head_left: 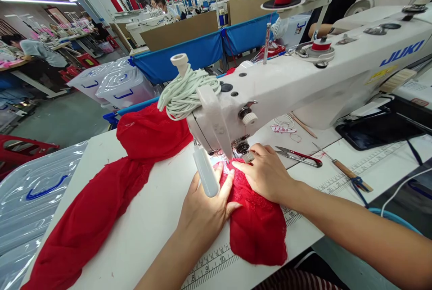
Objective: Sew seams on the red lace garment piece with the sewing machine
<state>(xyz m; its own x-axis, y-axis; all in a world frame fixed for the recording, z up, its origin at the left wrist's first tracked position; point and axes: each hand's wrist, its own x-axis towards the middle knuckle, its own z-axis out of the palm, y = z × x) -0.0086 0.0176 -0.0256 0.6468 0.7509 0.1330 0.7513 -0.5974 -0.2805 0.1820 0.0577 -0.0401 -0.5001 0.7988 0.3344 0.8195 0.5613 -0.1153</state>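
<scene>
A piece of red lace-edged fabric (258, 231) lies under the needle area of a white JUKI sewing machine (270, 87). My left hand (205, 209) rests on its left side, fingers stretched and spread, pressing it to the table. From the right, my right hand (266, 173) holds the fabric close to the needle, with its thumb on top and its other fingers curled. The machine's head hides part of the stitching spot. A pale grey bar (205, 170) hangs in front of my left fingers. More red fabric (101, 209) trails along the table's left side.
Right of the needle lie thread snips (300, 156), a wooden-handled awl (351, 175) and a black tablet (381, 128). Printed rulers (216, 263) run along the table's front. Pale green cord (189, 94) hangs on the machine. Clear plastic boxes (118, 83) and other people stand beyond.
</scene>
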